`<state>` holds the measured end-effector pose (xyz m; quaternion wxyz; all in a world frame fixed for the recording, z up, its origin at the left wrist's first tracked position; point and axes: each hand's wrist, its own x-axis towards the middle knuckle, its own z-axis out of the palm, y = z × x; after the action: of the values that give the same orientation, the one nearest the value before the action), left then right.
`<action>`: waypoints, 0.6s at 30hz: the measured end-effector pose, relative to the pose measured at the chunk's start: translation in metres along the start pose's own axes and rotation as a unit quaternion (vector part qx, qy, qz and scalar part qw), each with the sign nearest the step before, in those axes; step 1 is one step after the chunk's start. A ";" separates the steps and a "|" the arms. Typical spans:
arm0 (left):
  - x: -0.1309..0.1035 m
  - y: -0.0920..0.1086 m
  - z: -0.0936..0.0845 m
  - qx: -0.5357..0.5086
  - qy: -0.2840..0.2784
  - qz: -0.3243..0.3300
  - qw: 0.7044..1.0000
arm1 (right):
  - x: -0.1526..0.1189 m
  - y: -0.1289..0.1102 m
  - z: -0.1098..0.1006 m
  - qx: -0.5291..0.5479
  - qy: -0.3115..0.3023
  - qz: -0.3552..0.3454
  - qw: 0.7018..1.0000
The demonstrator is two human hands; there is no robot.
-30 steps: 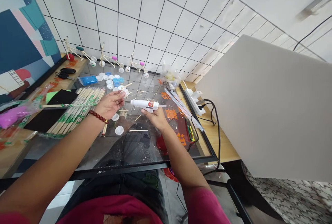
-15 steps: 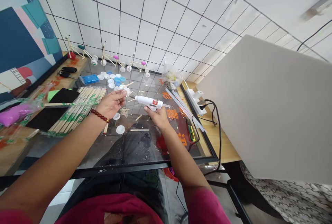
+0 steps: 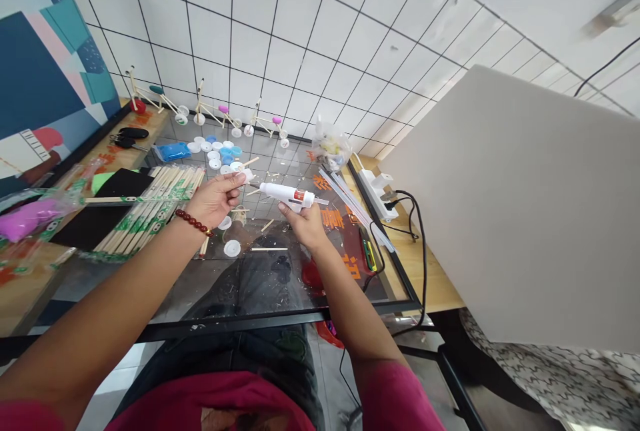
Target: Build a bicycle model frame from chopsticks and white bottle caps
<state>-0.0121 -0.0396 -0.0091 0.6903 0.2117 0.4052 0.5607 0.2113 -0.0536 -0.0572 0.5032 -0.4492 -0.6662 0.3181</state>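
Note:
My left hand (image 3: 217, 199) pinches a small white bottle cap (image 3: 248, 176) between thumb and fingers. In my right hand (image 3: 305, 221) is a white hot glue gun (image 3: 283, 194), its nozzle pointing left at the cap; whether they touch I cannot tell. A clear glue stick (image 3: 321, 202) pokes out of the gun's rear. Below my left hand, a white cap (image 3: 232, 248) and a thin wooden stick (image 3: 269, 249) lie on the glass tabletop (image 3: 200, 294). White and blue caps (image 3: 215, 156) are grouped beyond it.
Small stick-and-cap tricycles (image 3: 213, 111) stand along the wall. Wrapped chopsticks (image 3: 150, 214) lie at left. Glue sticks (image 3: 355, 208), a utility knife (image 3: 369, 252) and a power strip (image 3: 376, 188) with black cables are at right. A large pale panel (image 3: 520, 211) rises beyond the right edge.
The cap in my left hand has turned slightly, showing more of its white side by the nozzle. Both hands stay almost in place.

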 end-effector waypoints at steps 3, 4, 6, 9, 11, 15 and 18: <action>0.000 0.001 -0.001 0.004 -0.002 -0.001 1.000 | 0.000 0.001 0.000 -0.004 0.003 0.000 1.000; 0.000 0.001 -0.001 0.004 -0.004 -0.002 1.000 | 0.001 0.001 0.000 -0.003 0.005 0.000 1.000; 0.000 0.001 -0.001 0.002 -0.004 -0.001 1.000 | 0.001 0.000 0.000 -0.001 0.005 0.003 1.000; 0.001 0.001 -0.002 -0.002 -0.001 0.000 1.000 | 0.000 -0.003 0.000 0.000 -0.006 0.003 1.000; 0.002 0.001 -0.003 -0.002 0.002 0.002 1.000 | 0.000 -0.004 -0.001 -0.008 -0.014 -0.005 1.000; 0.002 0.002 -0.003 -0.001 0.003 0.002 1.000 | 0.000 -0.003 0.000 -0.017 -0.010 -0.007 1.000; 0.001 0.002 -0.002 -0.003 -0.001 0.002 1.000 | 0.000 -0.002 0.000 -0.012 0.002 0.006 1.000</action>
<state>-0.0149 -0.0385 -0.0093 0.6904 0.2114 0.4025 0.5627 0.2109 -0.0541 -0.0552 0.4972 -0.4604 -0.6660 0.3119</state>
